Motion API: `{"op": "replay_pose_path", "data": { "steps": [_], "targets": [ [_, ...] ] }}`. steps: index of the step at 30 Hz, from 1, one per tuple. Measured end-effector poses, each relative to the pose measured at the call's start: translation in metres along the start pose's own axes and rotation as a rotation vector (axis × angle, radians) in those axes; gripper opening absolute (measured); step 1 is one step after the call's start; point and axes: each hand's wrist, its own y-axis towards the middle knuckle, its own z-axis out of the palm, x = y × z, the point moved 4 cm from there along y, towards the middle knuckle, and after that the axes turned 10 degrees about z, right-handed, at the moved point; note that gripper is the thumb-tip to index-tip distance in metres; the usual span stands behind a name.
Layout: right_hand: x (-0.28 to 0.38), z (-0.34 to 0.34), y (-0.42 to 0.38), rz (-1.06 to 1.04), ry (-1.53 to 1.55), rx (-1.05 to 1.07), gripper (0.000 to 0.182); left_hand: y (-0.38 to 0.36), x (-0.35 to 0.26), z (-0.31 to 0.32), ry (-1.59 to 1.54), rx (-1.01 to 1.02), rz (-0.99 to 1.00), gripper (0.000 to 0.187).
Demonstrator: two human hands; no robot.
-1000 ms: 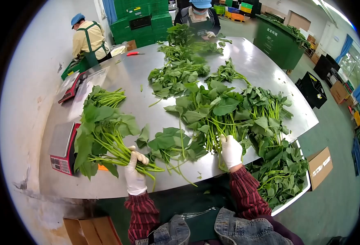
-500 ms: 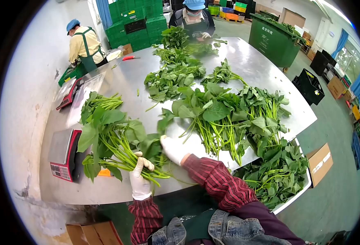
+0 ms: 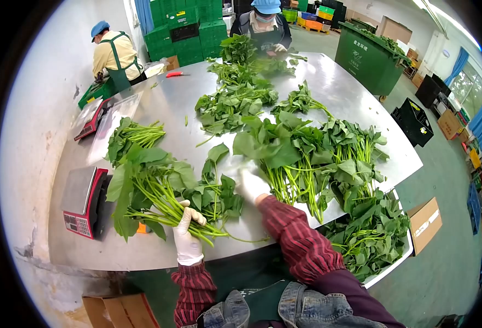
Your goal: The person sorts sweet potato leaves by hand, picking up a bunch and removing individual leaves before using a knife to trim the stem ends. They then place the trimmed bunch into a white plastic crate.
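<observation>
"Where was the bunch of leafy stems (image 3: 161,197) in the head view?"

"Over the near part of the metal surface (image 3: 115,256), its stems clasped in the left hand (image 3: 189,236). The leaves fanned out beyond that grip, toward the red scale (image 3: 85,202)."

"And the right hand (image 3: 253,187)?"

"Blurred, between the loose sprigs (image 3: 217,197) and the larger heap of greens (image 3: 301,169). I couldn't tell whether its grip was closed on anything."

Bright glare on steel tabletop (image 3: 355,93)
</observation>
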Motion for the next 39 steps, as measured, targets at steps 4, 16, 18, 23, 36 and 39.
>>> {"op": "replay_pose_path", "data": {
  "steps": [4, 16, 18, 23, 36, 39],
  "targets": [
    [0.082, 0.014, -0.052, -0.533, -0.117, -0.062, 0.028, 0.001, -0.006, -0.007, 0.049, 0.000, 0.022, 0.022],
    [-0.047, -0.046, -0.036, -0.050, -0.538, -0.427, 0.014, 0.006, -0.031, -0.007, 0.068, -0.051, 0.166, 0.020],
    [-0.045, -0.068, -0.034, -0.043, -0.435, -0.537, 0.015, 0.004, -0.036, -0.004, 0.088, -0.050, 0.186, 0.020],
    [-0.015, -0.157, -0.063, 0.138, 0.237, -0.378, 0.035, 0.008, -0.042, -0.019, 0.058, -0.049, 0.214, 0.020],
    [-0.064, -0.136, -0.090, -0.032, 0.876, -0.543, 0.016, 0.002, -0.037, -0.002, 0.117, -0.044, 0.246, 0.023],
    [-0.057, -0.139, -0.092, -0.099, 0.846, -0.568, 0.021, -0.002, -0.038, 0.006, 0.094, -0.040, 0.233, 0.022]
  ]
}}
